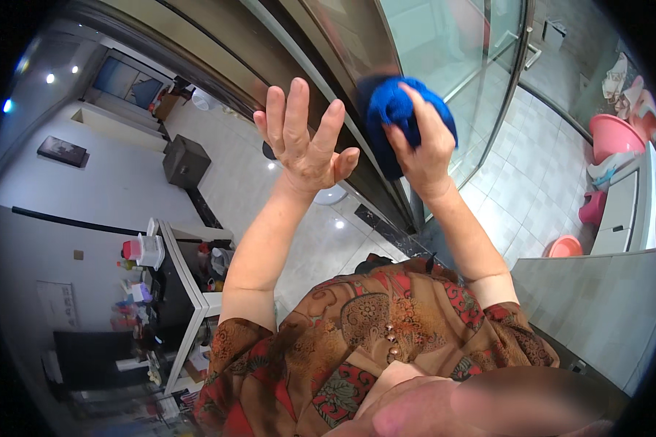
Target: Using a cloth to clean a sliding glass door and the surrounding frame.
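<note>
My right hand (426, 149) grips a bunched blue cloth (393, 105) and presses it against the dark brown frame (342, 36) of a glass door. Part of the cloth hangs below my fingers along the frame's edge. To the left, my left hand (302, 138) is raised with its fingers spread and nothing in it. Its palm side is near the door's brown panel; whether it touches cannot be told. The greenish glass pane (444, 44) stands just beyond the cloth.
At right, a tiled room holds a pink basin (616, 138), a small pink stool (592, 207) and a white cabinet (619, 211). On the left are a dark box (186, 162) on the floor and a white-edged table (178, 291) crowded with small items. A dark threshold (390, 226) crosses the floor.
</note>
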Motion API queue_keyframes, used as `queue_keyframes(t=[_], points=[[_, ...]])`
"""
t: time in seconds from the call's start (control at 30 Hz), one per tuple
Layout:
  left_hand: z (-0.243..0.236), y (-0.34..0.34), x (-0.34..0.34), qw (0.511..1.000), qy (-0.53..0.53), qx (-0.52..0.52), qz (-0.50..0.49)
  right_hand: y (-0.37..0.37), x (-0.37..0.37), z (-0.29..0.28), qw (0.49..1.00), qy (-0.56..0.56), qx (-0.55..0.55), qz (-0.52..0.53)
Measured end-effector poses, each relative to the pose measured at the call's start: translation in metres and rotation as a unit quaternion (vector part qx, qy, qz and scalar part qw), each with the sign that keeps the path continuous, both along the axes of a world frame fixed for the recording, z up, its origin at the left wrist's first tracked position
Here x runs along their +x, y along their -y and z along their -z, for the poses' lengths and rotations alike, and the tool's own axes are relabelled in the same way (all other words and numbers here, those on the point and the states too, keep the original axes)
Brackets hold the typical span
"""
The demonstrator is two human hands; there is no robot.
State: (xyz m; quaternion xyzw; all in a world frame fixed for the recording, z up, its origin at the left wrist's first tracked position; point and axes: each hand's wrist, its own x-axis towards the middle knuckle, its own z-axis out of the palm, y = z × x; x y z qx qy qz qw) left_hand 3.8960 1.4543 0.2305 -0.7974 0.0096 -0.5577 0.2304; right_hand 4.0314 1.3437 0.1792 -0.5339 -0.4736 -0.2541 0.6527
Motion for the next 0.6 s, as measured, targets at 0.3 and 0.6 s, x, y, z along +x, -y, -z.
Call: queue_keyframes(t=[0.3, 0.6], points=[[0.002, -0.016, -0.002, 0.99, 0.079, 0.037, 0.11, -0.006, -0.033, -0.126, 0.976, 0.151, 0.155, -0.019], [-0.002, 0.006, 0.006, 0.77, 0.223, -0.503, 0.323, -0.015, -0.071, -0.112, 0.99, 0.111, -0.084, -0.024]])
